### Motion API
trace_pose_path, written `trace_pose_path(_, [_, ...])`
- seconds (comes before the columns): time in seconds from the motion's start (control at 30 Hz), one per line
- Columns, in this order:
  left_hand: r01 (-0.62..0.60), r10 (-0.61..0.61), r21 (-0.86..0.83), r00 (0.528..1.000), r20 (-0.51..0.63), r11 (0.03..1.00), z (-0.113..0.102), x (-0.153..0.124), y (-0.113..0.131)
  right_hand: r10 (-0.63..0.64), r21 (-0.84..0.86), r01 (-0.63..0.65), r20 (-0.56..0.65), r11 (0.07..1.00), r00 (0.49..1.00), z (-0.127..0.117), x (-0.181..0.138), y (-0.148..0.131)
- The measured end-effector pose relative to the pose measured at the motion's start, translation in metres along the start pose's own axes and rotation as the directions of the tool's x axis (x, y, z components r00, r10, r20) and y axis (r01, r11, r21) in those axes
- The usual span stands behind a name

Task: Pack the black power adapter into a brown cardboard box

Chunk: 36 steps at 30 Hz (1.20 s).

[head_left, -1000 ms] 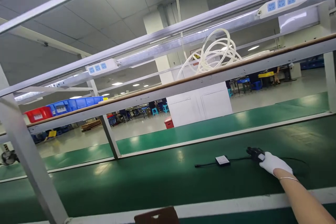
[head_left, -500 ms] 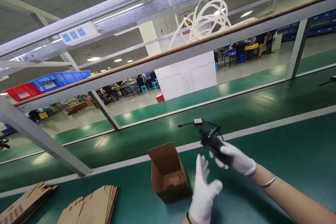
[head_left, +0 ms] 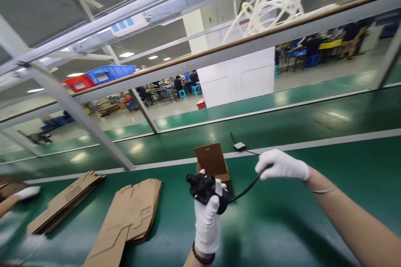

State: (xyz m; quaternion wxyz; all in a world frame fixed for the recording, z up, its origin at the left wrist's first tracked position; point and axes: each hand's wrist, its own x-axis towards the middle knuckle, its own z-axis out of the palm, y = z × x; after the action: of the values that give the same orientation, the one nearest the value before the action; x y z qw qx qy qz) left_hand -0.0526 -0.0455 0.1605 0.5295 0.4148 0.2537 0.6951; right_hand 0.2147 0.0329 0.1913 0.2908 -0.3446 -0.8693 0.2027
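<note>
In the head view, the gloved left hand [head_left: 206, 217] is closed around a black plug [head_left: 203, 188], held up near the middle, just in front of an open cardboard box [head_left: 212, 162]. The gloved right hand [head_left: 282, 165], farther right, pinches the black cable [head_left: 247, 190] running from the plug. Flat cartons [head_left: 131, 212] lie to the left on the green belt [head_left: 282, 233].

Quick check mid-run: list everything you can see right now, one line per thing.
black device: one, black, held in the left hand
cable: one, black, from the device to the right hand
small adapter: one, grey-white, on the belt behind the box
open carton: one, brown, upright on the green belt
flat cartons: two stacks, brown, left on the belt
bins: blue and red, on the shelf
tubing: coiled, white, on the shelf
co-worker's hand: gloved, far left
left hand: white glove
right hand: white glove
</note>
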Motion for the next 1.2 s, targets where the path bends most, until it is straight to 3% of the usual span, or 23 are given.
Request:
trace_pose_path(0.07, [0.152,-0.149,-0.046,0.988,0.045,0.987,-0.008,-0.003,-0.001,-0.221,-0.105,0.218,-0.01,0.97,0.975,-0.008,0.002,-0.035])
trace_pose_path(0.13, [0.334,-0.318,-0.084,0.934,0.164,0.939,-0.017,-0.006,-0.005,-0.373,-0.197,0.361,-0.032,0.912,0.927,-0.008,0.006,-0.067])
trace_pose_path(0.23, [0.568,-0.481,-0.104,0.768,0.422,0.816,-0.031,-0.014,-0.021,-0.432,-0.162,0.421,-0.043,0.893,0.901,0.004,0.014,-0.094])
trace_pose_path(0.3, [0.71,-0.517,-0.099,0.594,0.617,0.697,-0.04,-0.021,-0.039,-0.378,-0.001,0.378,-0.031,0.926,0.925,0.016,0.021,-0.098])
trace_pose_path(0.37, [0.808,-0.461,-0.096,0.424,0.78,0.582,-0.045,-0.027,-0.057,-0.305,0.164,0.301,-0.002,0.939,0.952,0.027,0.026,-0.098])
trace_pose_path(0.43, [0.848,-0.385,-0.093,0.331,0.862,0.521,-0.046,-0.03,-0.067,-0.239,0.273,0.222,0.029,0.936,0.971,0.037,0.029,-0.098])
trace_pose_path(0.5, [0.825,-0.374,0.049,0.202,0.905,0.563,-0.042,-0.027,-0.063,-0.14,0.347,0.111,0.059,0.931,0.988,0.045,0.032,-0.099])
trace_pose_path(0.57, [0.709,-0.44,0.274,0.056,0.896,0.65,-0.034,-0.019,-0.045,0.02,0.4,-0.07,0.128,0.914,0.992,0.053,0.037,-0.1])
trace_pose_path(0.6, [0.603,-0.492,0.376,0.033,0.87,0.704,-0.03,-0.015,-0.033,0.098,0.402,-0.164,0.18,0.901,0.979,0.056,0.039,-0.1])
trace_pose_path(0.63, [0.48,-0.541,0.451,0.061,0.839,0.752,-0.026,-0.011,-0.021,0.162,0.388,-0.246,0.237,0.888,0.958,0.059,0.041,-0.099])
trace_pose_path(0.67, [0.366,-0.574,0.497,0.135,0.808,0.786,-0.023,-0.009,-0.009,0.21,0.358,-0.309,0.29,0.881,0.934,0.062,0.041,-0.098])
trace_pose_path(0.73, [0.205,-0.584,0.548,0.336,0.739,0.811,-0.021,-0.008,0.007,0.271,0.274,-0.365,0.326,0.89,0.906,0.067,0.037,-0.096])
trace_pose_path(0.8, [0.168,-0.522,0.536,0.581,0.625,0.828,-0.023,-0.011,0.012,0.279,0.205,-0.334,0.258,0.92,0.925,0.07,0.027,-0.096])
trace_pose_path(0.87, [0.162,-0.409,0.494,0.797,0.444,0.854,-0.026,-0.018,0.007,0.212,0.178,-0.243,0.175,0.954,0.961,0.074,0.014,-0.101])
trace_pose_path(0.93, [0.111,-0.263,0.47,0.926,0.271,0.876,-0.026,-0.026,-0.003,0.157,0.182,-0.186,0.162,0.966,0.974,0.082,0.003,-0.11])
trace_pose_path(1.0, [0.081,-0.165,0.431,0.973,0.162,0.899,-0.023,-0.035,-0.012,0.21,0.148,-0.236,0.169,0.961,0.963,0.091,-0.006,-0.12])
trace_pose_path(1.07, [0.064,-0.126,0.395,0.983,0.132,0.917,-0.023,-0.041,-0.018,0.29,0.079,-0.305,0.157,0.949,0.944,0.098,-0.013,-0.128])
trace_pose_path(1.13, [0.002,-0.107,0.438,0.97,0.216,0.899,-0.034,-0.037,-0.016,0.316,0.044,-0.322,0.106,0.946,0.943,0.095,-0.021,-0.13])
trace_pose_path(1.2, [-0.158,-0.047,0.547,0.939,0.341,0.822,-0.059,-0.015,-0.01,0.295,0.088,-0.296,0.026,0.951,0.955,0.08,-0.03,-0.128])
